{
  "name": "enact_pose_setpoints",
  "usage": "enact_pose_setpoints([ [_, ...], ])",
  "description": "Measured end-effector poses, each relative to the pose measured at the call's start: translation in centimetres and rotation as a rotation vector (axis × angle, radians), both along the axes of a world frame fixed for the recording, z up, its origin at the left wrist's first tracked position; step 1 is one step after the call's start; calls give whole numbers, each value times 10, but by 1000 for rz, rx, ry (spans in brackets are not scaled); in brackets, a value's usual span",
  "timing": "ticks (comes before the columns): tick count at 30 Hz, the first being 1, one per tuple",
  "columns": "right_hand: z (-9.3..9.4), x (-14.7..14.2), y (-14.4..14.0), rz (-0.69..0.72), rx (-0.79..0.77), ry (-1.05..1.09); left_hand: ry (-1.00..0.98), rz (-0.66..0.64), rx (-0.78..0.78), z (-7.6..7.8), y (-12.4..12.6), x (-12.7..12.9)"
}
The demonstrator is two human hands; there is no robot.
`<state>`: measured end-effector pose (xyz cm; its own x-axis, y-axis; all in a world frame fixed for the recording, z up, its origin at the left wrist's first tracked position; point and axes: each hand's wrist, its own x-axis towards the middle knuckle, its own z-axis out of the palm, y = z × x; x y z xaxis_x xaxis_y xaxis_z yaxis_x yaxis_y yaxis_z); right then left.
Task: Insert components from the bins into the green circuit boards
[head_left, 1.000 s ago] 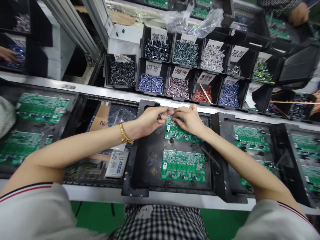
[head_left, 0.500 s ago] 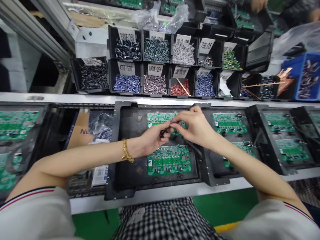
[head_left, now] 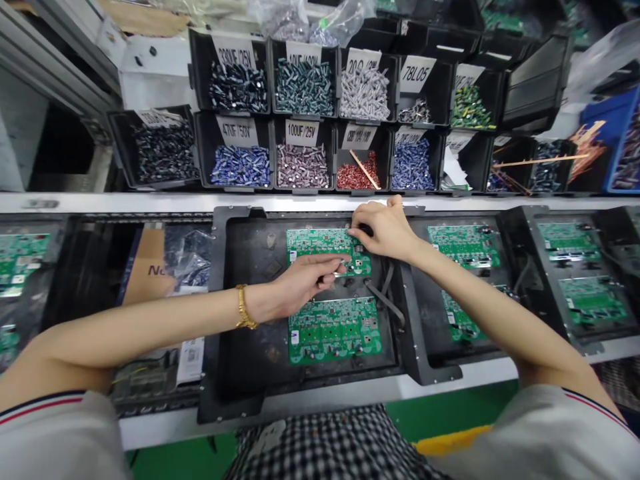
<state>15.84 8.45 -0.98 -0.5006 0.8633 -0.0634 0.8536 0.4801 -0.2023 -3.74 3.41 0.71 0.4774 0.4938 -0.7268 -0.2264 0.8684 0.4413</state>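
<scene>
Over the lower edge of the upper green circuit board, my left hand is closed, thumb against fingers. Something small shows at its fingertips, too small to name. My right hand is at that board's upper right corner, fingertips pinched down close to the surface; whatever they hold is hidden. Below lies the lower green circuit board, with small parts along its bottom edge. Both boards lie in a black tray. A grey strap lies across the tray beside the boards.
Behind the rail stand black bins of small components, among them a bin of blue capacitors and a bin of red parts. More trays with circuit boards stand to the right. A cardboard box is at left.
My hands have come apart: the right moved up and right to the board's corner, the left slightly down and left. The view has shifted a little.
</scene>
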Motion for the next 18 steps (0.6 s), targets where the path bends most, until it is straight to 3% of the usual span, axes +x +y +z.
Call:
enact_pose_setpoints([
  [6, -1, 0, -2, 37, 57, -69, -46, 39, -59, -7, 5, 4],
  [12, -3, -3, -9, 94, 163, -159, -51, -3, -101, -6, 7, 4],
  [18, -1, -6, -11, 138, 158, -240, -42, -10, -61, -6, 3, 3],
])
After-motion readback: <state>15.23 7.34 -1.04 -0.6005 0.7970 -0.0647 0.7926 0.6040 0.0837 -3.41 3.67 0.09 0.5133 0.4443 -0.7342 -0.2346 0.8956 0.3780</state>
